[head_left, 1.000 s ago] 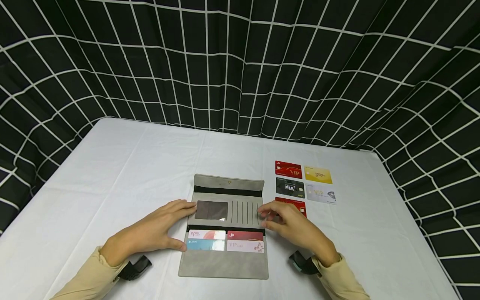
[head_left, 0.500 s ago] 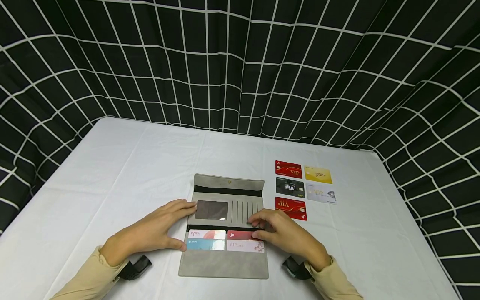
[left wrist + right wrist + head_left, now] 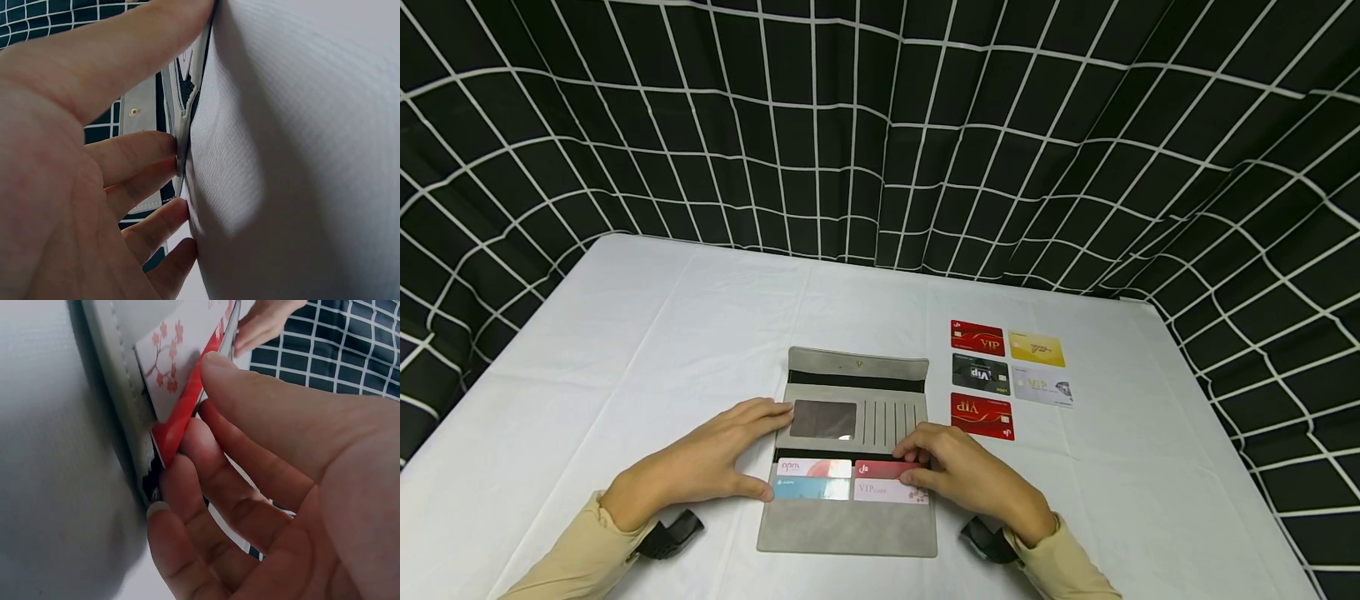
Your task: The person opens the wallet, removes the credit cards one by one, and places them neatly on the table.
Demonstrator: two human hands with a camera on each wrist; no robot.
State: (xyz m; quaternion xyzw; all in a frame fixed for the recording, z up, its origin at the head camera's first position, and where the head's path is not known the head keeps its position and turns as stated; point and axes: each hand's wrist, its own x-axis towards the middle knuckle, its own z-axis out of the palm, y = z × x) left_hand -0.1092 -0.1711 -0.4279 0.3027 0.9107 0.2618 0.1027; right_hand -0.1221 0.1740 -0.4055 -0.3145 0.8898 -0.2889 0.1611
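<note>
A grey wallet (image 3: 846, 531) lies unfolded on the white table. Its lower panel carries a white-and-pink card (image 3: 805, 468) and a blue card (image 3: 808, 489) on the left, with a red card (image 3: 874, 470) and a pale pink VIP card (image 3: 880, 492) on the right. My right hand (image 3: 972, 475) pinches the red card at its right end; in the right wrist view the thumb lies on the front of the red card (image 3: 173, 432) and fingers are behind it. Along the wallet's left edge rests my left hand (image 3: 718, 454), thumb and fingers spread, fingertips touching it.
Right of the wallet lie two red VIP cards (image 3: 977, 337) (image 3: 982, 416), a dark VIP card (image 3: 981, 374), a yellow card (image 3: 1037, 348) and a silver VIP card (image 3: 1042, 386). A black curtain (image 3: 850, 125) with white grid lines stands behind the table.
My right hand has moved left and slightly down from the wallet's right edge onto the red card, uncovering the nearest loose red VIP card. The left hand has stayed in place.
</note>
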